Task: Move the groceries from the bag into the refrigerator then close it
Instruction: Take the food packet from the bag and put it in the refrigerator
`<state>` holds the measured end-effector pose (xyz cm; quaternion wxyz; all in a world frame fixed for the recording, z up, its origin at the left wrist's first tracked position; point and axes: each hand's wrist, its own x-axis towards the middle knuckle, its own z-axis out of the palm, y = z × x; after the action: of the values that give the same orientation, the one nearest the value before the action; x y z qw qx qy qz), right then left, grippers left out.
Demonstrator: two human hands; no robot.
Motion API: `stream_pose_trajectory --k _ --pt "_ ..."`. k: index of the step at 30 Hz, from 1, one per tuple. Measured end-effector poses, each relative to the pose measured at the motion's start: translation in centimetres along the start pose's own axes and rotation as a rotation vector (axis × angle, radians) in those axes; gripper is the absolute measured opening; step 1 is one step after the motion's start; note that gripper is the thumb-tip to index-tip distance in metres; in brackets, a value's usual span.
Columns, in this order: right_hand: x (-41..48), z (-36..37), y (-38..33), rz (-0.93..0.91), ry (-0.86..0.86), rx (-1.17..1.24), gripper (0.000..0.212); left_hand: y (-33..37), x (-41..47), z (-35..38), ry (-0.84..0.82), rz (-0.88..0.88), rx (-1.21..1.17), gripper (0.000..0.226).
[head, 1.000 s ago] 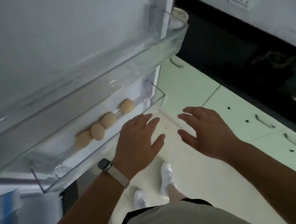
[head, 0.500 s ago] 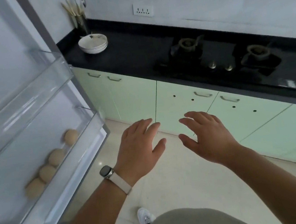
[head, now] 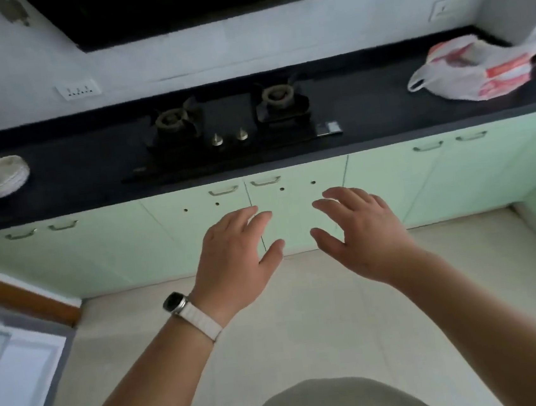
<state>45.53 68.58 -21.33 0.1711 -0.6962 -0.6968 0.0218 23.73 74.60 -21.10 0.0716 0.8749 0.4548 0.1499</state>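
Both hands (head: 301,249) spread, empty; bag (head: 474,70) on counter (head: 366,116).

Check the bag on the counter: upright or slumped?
Slumped: the plastic bag lies on its side, one handle loop drooping onto the black counter.

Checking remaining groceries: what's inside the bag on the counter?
The bag bulges with something inside, but its white-and-red plastic hides the contents. Both hands are empty.

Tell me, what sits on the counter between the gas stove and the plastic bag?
Nothing: in the head view the black counter is bare from the gas stove to the plastic bag. Both hands hover empty below.
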Motion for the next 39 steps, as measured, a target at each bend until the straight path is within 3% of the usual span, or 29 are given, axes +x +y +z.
stream_pose_trajectory --k 8,18,26,39 --pt "-6.9 -4.0 13.3 0.343 0.093 0.014 0.052 12.1 8.2 5.5 -0.12 0.309 -0.006 0.055" --pt "-8.4 -5.5 21.7 0.624 0.092 0.007 0.058 20.1 17.5 11.4 -0.178 0.563 -0.104 0.051" --pt "-1.2 -6.0 28.9 0.807 0.061 -0.07 0.06 22.9 30.4 16.8 -0.244 0.722 -0.18 0.052" --pt "13.6 -7.3 35.8 0.92 -0.013 -0.196 0.052 21.2 50.1 21.3 -0.28 0.765 -0.329 0.053"
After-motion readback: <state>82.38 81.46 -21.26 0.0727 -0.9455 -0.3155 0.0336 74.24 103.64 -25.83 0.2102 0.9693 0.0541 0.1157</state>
